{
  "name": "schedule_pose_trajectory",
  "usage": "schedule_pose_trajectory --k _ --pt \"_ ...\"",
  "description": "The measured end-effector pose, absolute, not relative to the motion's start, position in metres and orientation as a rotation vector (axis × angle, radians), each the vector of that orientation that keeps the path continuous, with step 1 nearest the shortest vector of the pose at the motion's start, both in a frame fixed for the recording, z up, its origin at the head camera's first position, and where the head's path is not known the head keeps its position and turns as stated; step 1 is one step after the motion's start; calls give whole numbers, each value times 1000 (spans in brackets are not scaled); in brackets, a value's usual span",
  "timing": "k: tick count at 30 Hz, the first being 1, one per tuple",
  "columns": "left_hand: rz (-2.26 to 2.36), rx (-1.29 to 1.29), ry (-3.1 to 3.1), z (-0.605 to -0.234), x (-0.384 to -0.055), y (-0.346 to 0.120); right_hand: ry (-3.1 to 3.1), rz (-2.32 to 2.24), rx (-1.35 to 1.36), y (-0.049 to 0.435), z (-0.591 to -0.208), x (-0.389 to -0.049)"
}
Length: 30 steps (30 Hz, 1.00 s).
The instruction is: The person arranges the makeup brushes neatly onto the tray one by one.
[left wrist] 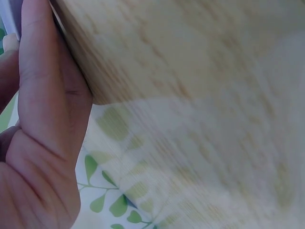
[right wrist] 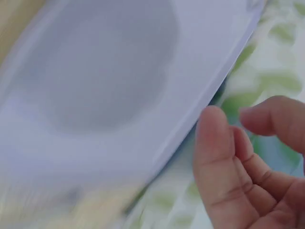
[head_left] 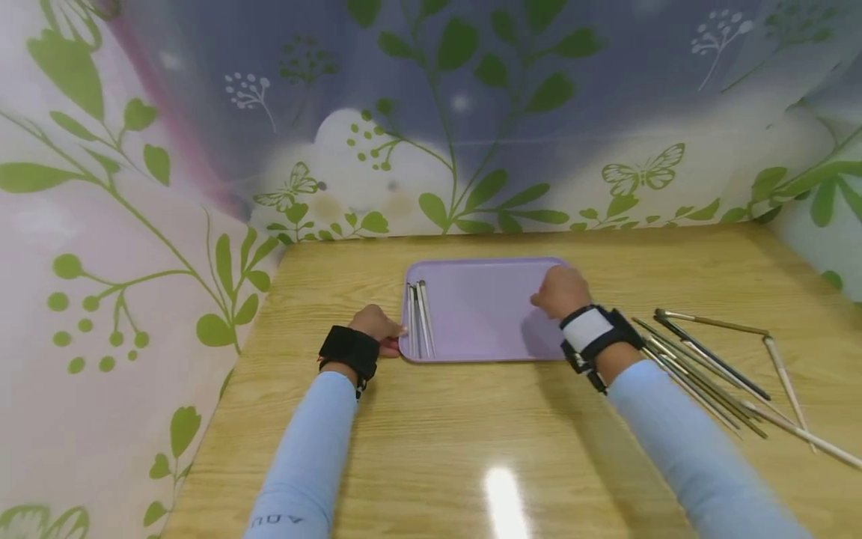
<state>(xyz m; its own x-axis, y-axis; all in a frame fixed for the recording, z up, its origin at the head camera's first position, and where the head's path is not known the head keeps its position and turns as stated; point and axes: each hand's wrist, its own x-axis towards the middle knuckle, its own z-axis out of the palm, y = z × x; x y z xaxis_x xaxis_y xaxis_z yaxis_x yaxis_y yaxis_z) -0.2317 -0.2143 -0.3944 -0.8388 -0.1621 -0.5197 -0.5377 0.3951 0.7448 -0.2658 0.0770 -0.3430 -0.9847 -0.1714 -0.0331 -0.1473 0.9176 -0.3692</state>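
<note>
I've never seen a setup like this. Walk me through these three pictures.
There is no machine here, only a person working bare-handed. The wide picture comes from a camera on the head, looking forward and down; the other two come from cameras worn on the left and right wrists. On the table lies a tray with a few brushes inside, along its left side. More brushes lie loose on the table, to the right. The left hand touches the tray's left edge; whether it grips it is hard to tell. The right hand is above the tray's right side, its fingers bent, holding nothing.
</note>
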Motion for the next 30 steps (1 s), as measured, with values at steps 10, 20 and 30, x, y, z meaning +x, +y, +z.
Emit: schedule_pose_trajectory --k 10,20,30 --pt "1403 -587 2254 -384 -227 -218 2971 -412 -124 188 -351 -224" --pt "1422 -582 2261 -387 -227 -211 3031 -386 -30 206 -379 -211" --pt "1419 -609 2254 -390 -228 -210 3056 -389 -109 198 -376 -215"
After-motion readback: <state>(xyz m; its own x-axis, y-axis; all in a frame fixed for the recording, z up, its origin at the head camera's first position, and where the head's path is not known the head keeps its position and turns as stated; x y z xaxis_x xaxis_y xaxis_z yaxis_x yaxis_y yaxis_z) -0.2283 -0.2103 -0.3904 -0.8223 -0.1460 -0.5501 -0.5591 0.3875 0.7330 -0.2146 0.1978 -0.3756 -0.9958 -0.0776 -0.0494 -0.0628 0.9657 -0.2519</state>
